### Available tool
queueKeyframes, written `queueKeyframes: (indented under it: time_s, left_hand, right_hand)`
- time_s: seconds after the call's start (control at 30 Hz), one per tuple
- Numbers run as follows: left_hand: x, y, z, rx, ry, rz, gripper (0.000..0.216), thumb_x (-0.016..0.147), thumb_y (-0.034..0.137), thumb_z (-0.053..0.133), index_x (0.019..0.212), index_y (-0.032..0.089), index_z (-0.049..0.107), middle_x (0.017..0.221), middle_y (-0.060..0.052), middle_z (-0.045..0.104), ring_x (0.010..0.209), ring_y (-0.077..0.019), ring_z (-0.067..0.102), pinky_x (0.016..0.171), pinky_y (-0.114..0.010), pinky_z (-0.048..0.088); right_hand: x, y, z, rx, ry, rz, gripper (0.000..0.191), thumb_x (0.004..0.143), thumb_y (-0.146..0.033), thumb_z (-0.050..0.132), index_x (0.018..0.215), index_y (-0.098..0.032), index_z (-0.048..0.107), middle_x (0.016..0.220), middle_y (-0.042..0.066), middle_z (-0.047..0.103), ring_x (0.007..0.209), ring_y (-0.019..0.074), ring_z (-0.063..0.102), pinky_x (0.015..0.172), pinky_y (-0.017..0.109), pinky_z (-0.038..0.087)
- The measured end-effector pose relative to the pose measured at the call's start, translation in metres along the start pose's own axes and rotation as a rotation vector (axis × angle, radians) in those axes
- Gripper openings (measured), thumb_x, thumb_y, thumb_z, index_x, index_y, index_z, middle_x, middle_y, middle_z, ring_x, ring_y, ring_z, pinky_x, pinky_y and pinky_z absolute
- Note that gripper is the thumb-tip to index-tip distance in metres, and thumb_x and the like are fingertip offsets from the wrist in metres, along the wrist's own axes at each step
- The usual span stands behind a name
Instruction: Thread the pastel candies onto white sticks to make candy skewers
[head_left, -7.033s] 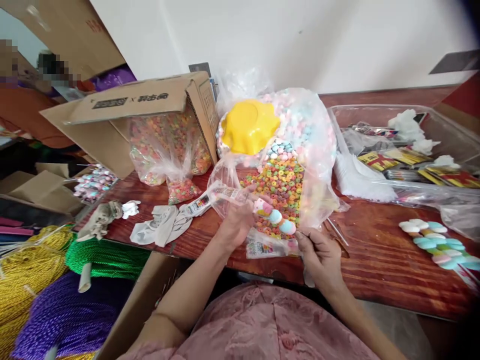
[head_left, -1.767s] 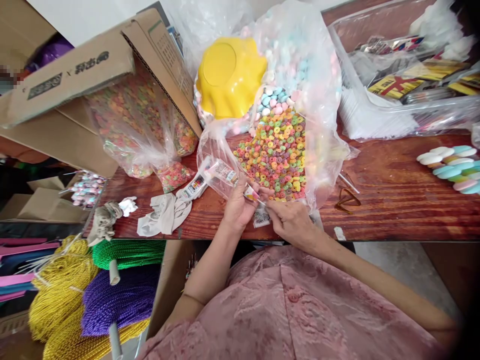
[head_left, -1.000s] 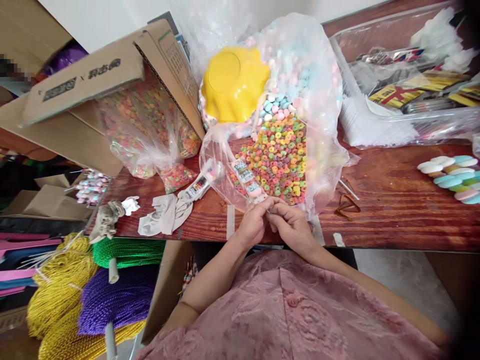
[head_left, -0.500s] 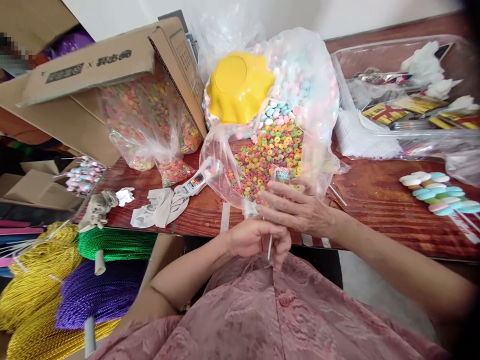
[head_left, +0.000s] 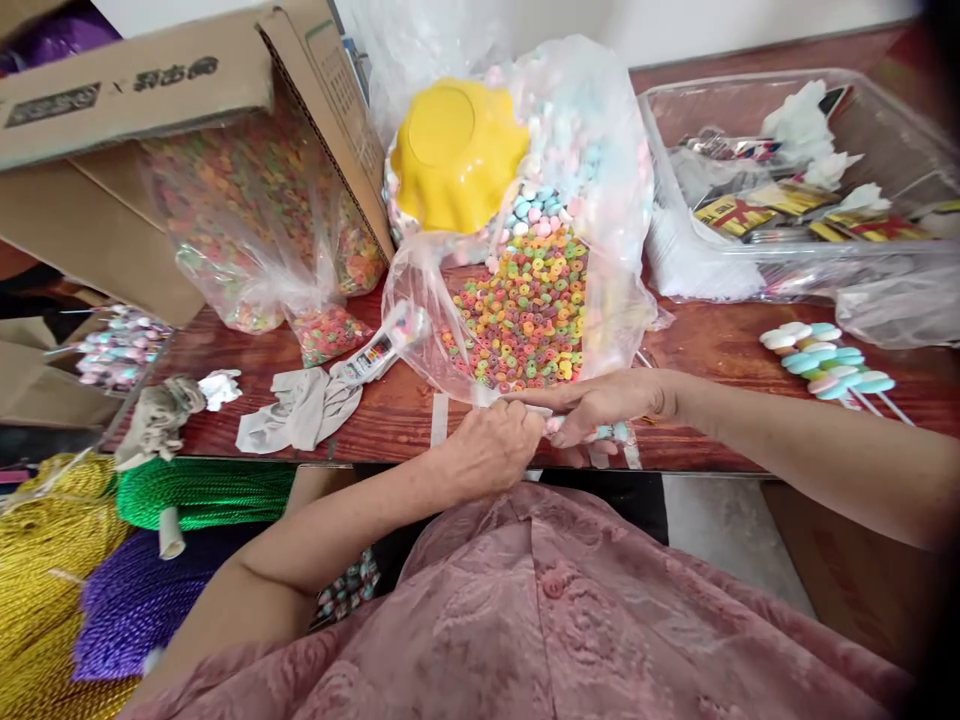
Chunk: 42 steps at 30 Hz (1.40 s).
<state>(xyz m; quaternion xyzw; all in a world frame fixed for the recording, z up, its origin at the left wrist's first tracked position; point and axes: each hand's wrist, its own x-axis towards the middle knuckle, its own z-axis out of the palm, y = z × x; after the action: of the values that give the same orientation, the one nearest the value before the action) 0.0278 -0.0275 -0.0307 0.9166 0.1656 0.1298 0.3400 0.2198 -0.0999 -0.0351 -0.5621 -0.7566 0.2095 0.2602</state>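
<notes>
A wrapped candy skewer (head_left: 612, 432) in pale pink and blue lies sideways at the table's front edge. My right hand (head_left: 604, 405) is wrapped over its middle, so most of it is hidden. At its left end my left hand (head_left: 496, 442) is closed, knuckles up, with a bit of white material showing by the fingers; the stick itself is out of sight. Just beyond both hands is an open clear bag of ring-shaped gummies (head_left: 525, 310), with pink, white and blue candies (head_left: 544, 208) behind them.
A yellow scalloped bowl (head_left: 457, 150) lies upside down on the candies. The cardboard box (head_left: 337, 110) at left holds bagged gummies. At right are a clear plastic tray (head_left: 750, 262) and several finished candy skewers (head_left: 832, 360). Gloves (head_left: 304, 405) lie left, above tinsel cord bundles (head_left: 202, 495).
The skewer has turned from upright to sideways. My left hand has rolled knuckles-up at its left end, and my right hand has come down around it. The view has shifted slightly.
</notes>
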Motion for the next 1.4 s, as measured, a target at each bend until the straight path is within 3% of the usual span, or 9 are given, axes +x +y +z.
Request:
queueKeyframes:
  time_s: [0.1,0.23,0.37,0.53,0.73,0.93,1.13,1.23,1.4]
  left_hand:
    - [-0.001,-0.004,0.002,-0.067,-0.010,0.089,0.019,0.090,0.025,0.046,0.076,0.021,0.058,0.074,-0.008,0.056,0.072,-0.0227,0.053,0.076,-0.034,0.045]
    - [-0.005,-0.009,0.000,-0.216,0.043,0.096,0.019,0.089,0.025,0.052,0.074,0.021,0.062,0.069,-0.006,0.056,0.068,-0.0200,0.051,0.072,-0.030,0.043]
    - [-0.010,-0.011,0.005,-0.577,0.050,-0.162,0.023,0.091,0.034,0.055,0.075,0.020,0.065,0.065,-0.002,0.058,0.062,-0.0157,0.050,0.063,-0.026,0.040]
    - [-0.015,-0.013,0.016,-1.102,-0.346,-0.482,0.043,0.086,0.054,0.058,0.063,0.020,0.044,0.048,0.008,0.034,0.039,-0.0083,0.029,0.043,-0.024,0.026]
    - [-0.011,-0.005,0.029,-0.150,-0.199,-0.050,0.036,0.099,0.035,0.040,0.074,0.016,0.057,0.071,-0.004,0.060,0.065,-0.0150,0.053,0.062,-0.027,0.042]
    - [-0.003,-0.002,0.040,0.193,0.074,0.201,0.031,0.098,0.017,0.037,0.102,0.014,0.067,0.079,-0.007,0.068,0.070,-0.0162,0.061,0.066,-0.026,0.045]
    - [0.001,0.003,0.044,-0.488,0.052,-0.322,0.031,0.092,0.033,0.052,0.069,0.016,0.065,0.055,0.002,0.050,0.050,-0.0092,0.043,0.051,-0.023,0.031]
    - [0.002,0.006,0.048,-0.871,0.131,-0.597,0.031,0.081,0.039,0.060,0.060,0.016,0.060,0.048,0.004,0.045,0.043,-0.0072,0.035,0.045,-0.023,0.022]
    - [0.005,0.010,0.054,-1.044,0.221,-0.673,0.026,0.071,0.039,0.064,0.060,0.015,0.065,0.043,0.004,0.046,0.039,-0.0064,0.033,0.043,-0.023,0.018]
  right_hand:
    - [0.012,0.000,-0.014,0.133,-0.055,0.094,0.044,0.081,-0.028,0.065,0.124,-0.020,0.063,0.073,-0.001,0.064,0.069,0.0163,0.062,0.066,0.031,0.044]
    - [0.028,-0.004,-0.038,0.176,-0.426,0.007,0.065,0.084,-0.032,0.065,0.146,-0.022,0.047,0.082,0.000,0.069,0.073,0.0171,0.064,0.065,0.029,0.046]
    - [0.014,-0.024,-0.036,-0.224,-0.100,-0.144,0.055,0.092,-0.031,0.057,0.145,-0.024,0.047,0.111,0.010,0.069,0.096,0.0243,0.061,0.079,0.037,0.043]
    - [-0.021,-0.034,-0.006,-0.550,-0.021,-0.266,0.026,0.098,-0.014,0.041,0.107,-0.019,0.065,0.090,0.006,0.069,0.084,0.0199,0.056,0.088,0.042,0.034]
    - [-0.037,-0.021,-0.004,-0.352,-0.282,-0.060,0.015,0.093,-0.022,0.050,0.093,-0.015,0.063,0.084,0.007,0.069,0.073,0.0179,0.055,0.085,0.040,0.033]
    - [-0.052,-0.012,-0.006,-0.125,-0.020,0.066,0.045,0.093,-0.027,0.054,0.137,-0.018,0.053,0.099,0.008,0.072,0.087,0.0211,0.062,0.082,0.036,0.041]
    - [-0.085,0.056,-0.044,-0.174,0.585,0.140,0.020,0.095,-0.029,0.055,0.106,-0.025,0.072,0.105,0.007,0.068,0.098,0.0205,0.063,0.087,0.036,0.049]
    - [-0.094,0.094,-0.061,-0.411,0.400,0.203,0.025,0.096,-0.023,0.051,0.096,-0.023,0.076,0.099,0.008,0.070,0.092,0.0207,0.063,0.083,0.034,0.047]
    - [-0.086,0.114,-0.060,-0.567,0.086,0.227,0.030,0.095,-0.018,0.047,0.108,-0.022,0.074,0.099,0.009,0.071,0.091,0.0192,0.062,0.077,0.029,0.045]
